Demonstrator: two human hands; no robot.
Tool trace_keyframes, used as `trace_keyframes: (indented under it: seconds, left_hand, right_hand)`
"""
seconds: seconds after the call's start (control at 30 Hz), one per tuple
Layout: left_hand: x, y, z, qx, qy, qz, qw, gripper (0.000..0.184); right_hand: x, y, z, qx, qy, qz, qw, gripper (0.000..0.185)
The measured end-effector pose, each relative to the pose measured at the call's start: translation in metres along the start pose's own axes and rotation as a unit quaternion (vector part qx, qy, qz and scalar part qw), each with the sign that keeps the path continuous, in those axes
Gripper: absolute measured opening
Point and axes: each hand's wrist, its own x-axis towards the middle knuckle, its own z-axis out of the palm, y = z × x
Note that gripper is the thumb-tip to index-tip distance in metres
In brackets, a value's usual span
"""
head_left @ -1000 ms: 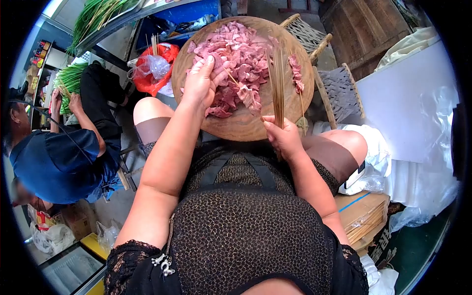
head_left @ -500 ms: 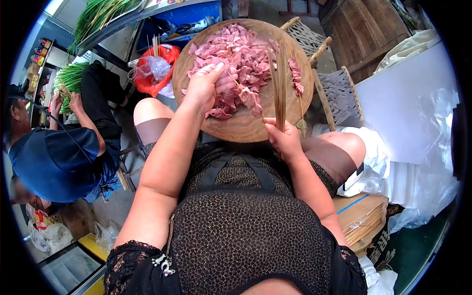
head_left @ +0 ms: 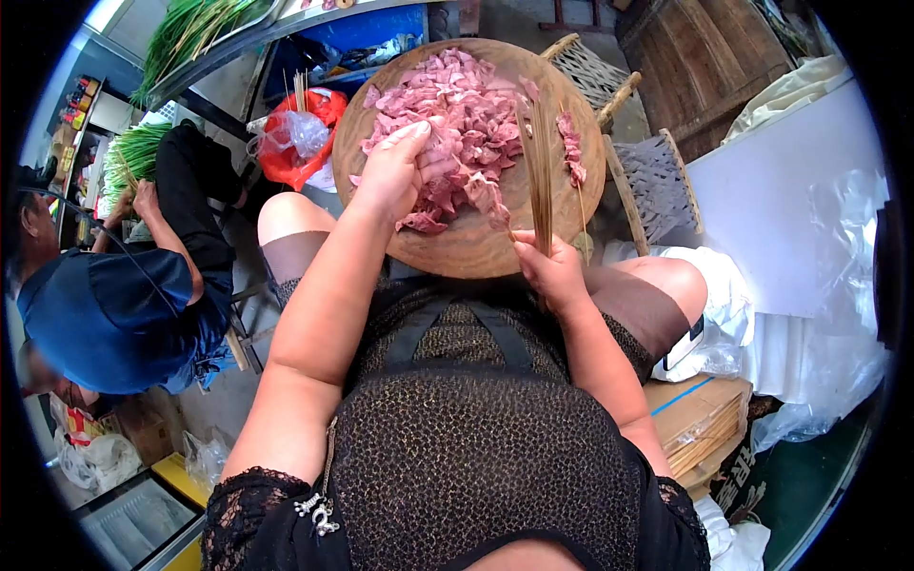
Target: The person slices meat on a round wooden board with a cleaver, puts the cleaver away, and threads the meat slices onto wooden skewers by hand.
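My right hand [head_left: 552, 271] is closed round an upright bundle of thin bamboo skewers [head_left: 543, 181]. From its fingertips a single skewer slants up to the left, with pink raw meat slices [head_left: 487, 195] threaded on it. My left hand [head_left: 400, 167] is over the left side of a heap of sliced raw meat [head_left: 466, 95], thumb raised apart from the fingers. Its fingertips blend with the meat behind them. The heap lies on a round wooden board [head_left: 447, 255] in front of my knees. A loaded meat skewer [head_left: 571, 147] lies at the board's right.
Left, a seated person in dark blue [head_left: 114, 305] handles green stalks [head_left: 133, 152]. A red plastic bag [head_left: 328, 109] with skewers stands beside the board. Woven stools [head_left: 657, 186] and a white panel [head_left: 762, 209] are right. A cardboard box of skewers [head_left: 705, 428] is by my right elbow.
My left hand has shifted slightly, and the skewer tip that showed beside its fingers is no longer distinct. My right hand stays almost still. The other person's hands have moved a little.
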Motion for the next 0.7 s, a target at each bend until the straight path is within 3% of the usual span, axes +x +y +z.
trace_keyframes:
  seconds: [0.33,0.6,0.7]
  left_hand:
    - [0.0,-0.006,-0.001,-0.041,-0.015,-0.048,0.998,0.026]
    - [-0.009,-0.024,0.016,0.039,-0.019,-0.082,0.996,0.026]
    - [-0.011,-0.025,0.023,-0.035,-0.015,-0.076,0.996,0.029]
  right_hand:
    - [-0.005,-0.006,0.002,-0.012,0.01,0.011,1.0,0.021]
    - [-0.003,-0.009,0.006,0.021,0.028,0.032,0.999,0.023]
    - [-0.001,-0.009,0.003,0.028,0.023,0.042,0.998,0.027]
